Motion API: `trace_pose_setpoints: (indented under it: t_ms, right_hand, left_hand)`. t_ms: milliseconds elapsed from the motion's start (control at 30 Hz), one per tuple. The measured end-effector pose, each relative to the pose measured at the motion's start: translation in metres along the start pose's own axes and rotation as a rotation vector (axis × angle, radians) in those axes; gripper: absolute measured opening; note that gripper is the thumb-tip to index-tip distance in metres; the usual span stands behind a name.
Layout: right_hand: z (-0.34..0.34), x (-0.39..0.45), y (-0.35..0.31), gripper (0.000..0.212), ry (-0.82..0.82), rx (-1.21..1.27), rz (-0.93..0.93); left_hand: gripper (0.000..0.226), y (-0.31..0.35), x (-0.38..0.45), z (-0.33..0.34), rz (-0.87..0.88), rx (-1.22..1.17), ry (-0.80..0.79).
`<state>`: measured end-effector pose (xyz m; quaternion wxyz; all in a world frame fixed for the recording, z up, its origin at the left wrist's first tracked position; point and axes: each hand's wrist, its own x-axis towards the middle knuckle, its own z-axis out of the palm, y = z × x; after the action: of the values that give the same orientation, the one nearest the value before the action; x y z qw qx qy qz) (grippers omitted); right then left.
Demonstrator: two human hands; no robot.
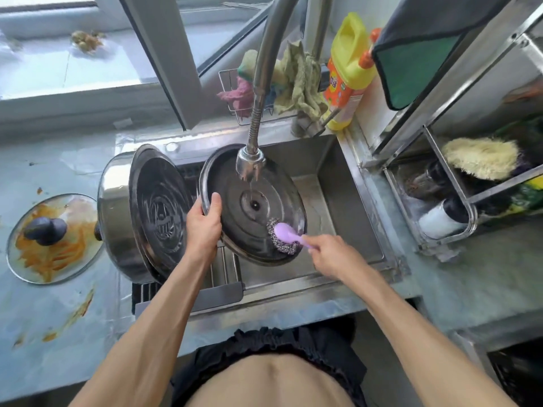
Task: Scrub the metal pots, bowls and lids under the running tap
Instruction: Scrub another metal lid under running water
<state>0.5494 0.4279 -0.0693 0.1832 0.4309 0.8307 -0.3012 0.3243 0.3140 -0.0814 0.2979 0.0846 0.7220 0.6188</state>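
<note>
Under the tap (250, 164), lid (235, 198) between hands, left (202, 223) gripping rim, right (324, 254) scrubbing

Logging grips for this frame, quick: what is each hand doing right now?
Left hand: closed on the rim of the metal lid, thumb over the edge.
Right hand: fingers closed on the purple handle of the steel-wool scrubber.

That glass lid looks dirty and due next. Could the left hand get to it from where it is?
Probably yes, once it lets go: the left hand grips the metal lid, and the glass lid lies uncovered on the counter, though the tilted pot stands between.
</note>
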Motion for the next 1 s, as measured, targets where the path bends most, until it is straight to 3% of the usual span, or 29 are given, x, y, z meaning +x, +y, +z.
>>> trace_pose_setpoints:
  t_ms: [167, 300, 433, 567, 700, 833, 900, 1000]
  right_hand:
    - [-0.002, -0.017, -0.042, 0.044, 0.078, 0.172, -0.249]
    - [-0.022, 0.025, -0.066, 0.042, 0.221, 0.095, -0.234]
    - [-0.04, 0.055, -0.058, 0.052, 0.299, -0.038, -0.083]
    - [-0.043, 0.043, -0.04, 0.059, 0.299, -0.156, 0.047]
    - [-0.031, 0.006, -0.026, 0.047, 0.17, -0.121, 0.136]
    - [-0.017, -0.032, -0.043, 0.041, 0.04, 0.059, -0.018]
    - [-0.016, -0.029, -0.061, 0.044, 0.075, 0.154, -0.117]
    - [-0.019, 0.005, -0.08, 0.045, 0.165, 0.093, -0.153]
  left_hand:
    - [0.031, -0.01, -0.007, 0.016, -0.114, -0.046, -0.043]
    - [0.023, -0.015, -0.029, 0.019, -0.186, -0.186, -0.123]
    - [0.014, -0.01, -0.029, 0.003, -0.188, -0.232, -0.095]
    - [0.013, -0.003, -0.021, -0.003, -0.181, -0.274, -0.012]
    - [0.012, 0.0, -0.006, 0.007, -0.172, -0.275, 0.046]
    - [0.027, -0.008, 0.005, 0.022, -0.165, -0.162, -0.004]
    - [0.03, -0.008, -0.003, 0.028, -0.207, -0.14, -0.036]
    - [0.028, -0.012, -0.025, 0.031, -0.248, -0.2, -0.094]
